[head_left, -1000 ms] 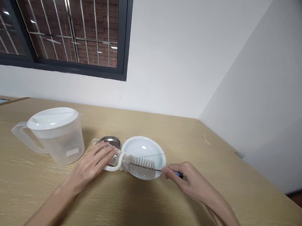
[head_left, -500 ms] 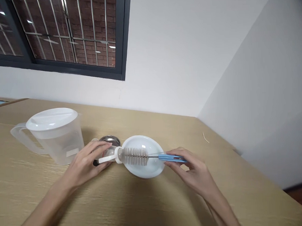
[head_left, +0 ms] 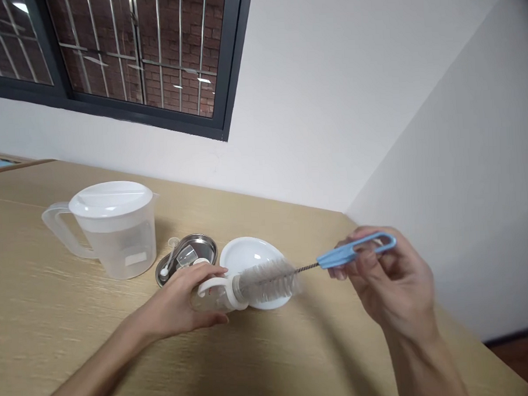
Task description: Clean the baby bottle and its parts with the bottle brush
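My left hand [head_left: 187, 300] is wrapped round a clear baby bottle [head_left: 216, 298] with a white handle, tipped on its side with its mouth facing right. In my right hand [head_left: 392, 280] is a bottle brush [head_left: 339, 255], gripped by its blue loop handle. Its pale bristles [head_left: 270, 280] reach the bottle's mouth, and the tip appears to sit inside the neck. Below and behind the bristles stands a white bowl [head_left: 244, 250]. How far the brush goes into the bottle is partly hidden by my left fingers.
A lidded clear plastic pitcher [head_left: 123, 242] stands at the left on the wooden table [head_left: 271, 361]. Beside it, a small metal tray [head_left: 200, 240] holds several small clear and white parts. The wall and a barred window are behind.
My right hand has risen and moved right with the brush, turning so the blue loop shows. My left hand and the bottle have shifted right and nearer, uncovering the tray.
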The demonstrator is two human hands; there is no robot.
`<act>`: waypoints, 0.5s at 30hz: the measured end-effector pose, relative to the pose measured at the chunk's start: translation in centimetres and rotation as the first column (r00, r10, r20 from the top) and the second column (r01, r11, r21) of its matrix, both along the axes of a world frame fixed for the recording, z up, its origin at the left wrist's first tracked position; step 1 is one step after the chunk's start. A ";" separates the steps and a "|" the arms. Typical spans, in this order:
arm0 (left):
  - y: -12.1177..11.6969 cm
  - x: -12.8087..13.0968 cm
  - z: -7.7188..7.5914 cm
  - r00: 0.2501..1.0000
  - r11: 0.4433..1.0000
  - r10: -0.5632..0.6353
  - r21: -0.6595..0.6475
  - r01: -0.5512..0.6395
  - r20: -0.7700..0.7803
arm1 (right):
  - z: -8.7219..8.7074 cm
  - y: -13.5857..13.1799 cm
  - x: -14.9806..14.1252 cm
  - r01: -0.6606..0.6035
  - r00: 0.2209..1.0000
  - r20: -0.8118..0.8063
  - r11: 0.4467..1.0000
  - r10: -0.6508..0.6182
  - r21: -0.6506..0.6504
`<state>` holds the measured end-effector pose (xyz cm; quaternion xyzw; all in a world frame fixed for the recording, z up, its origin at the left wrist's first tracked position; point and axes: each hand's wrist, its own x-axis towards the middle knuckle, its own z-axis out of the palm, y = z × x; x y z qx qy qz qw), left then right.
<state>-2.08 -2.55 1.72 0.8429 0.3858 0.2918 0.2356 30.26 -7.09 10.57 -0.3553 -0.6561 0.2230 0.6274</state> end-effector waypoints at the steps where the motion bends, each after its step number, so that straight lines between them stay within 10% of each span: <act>1: -0.2 0.3 0.0 1.000 0.999 -0.011 -0.045 0.012 0.026 | 1.0 0.1 -0.8 0.005 1.000 -0.005 1.000 -0.005 0.009; 6: -1.1 1.2 0.0 0.978 0.963 -0.113 -0.222 0.152 0.177 | 3.9 0.8 -3.3 -0.006 1.000 0.012 1.000 0.006 -0.015; 15: -1.2 1.7 0.0 0.939 0.955 -0.091 -0.239 0.177 0.333 | 3.3 1.2 -3.4 -0.051 0.993 0.102 0.997 0.057 -0.060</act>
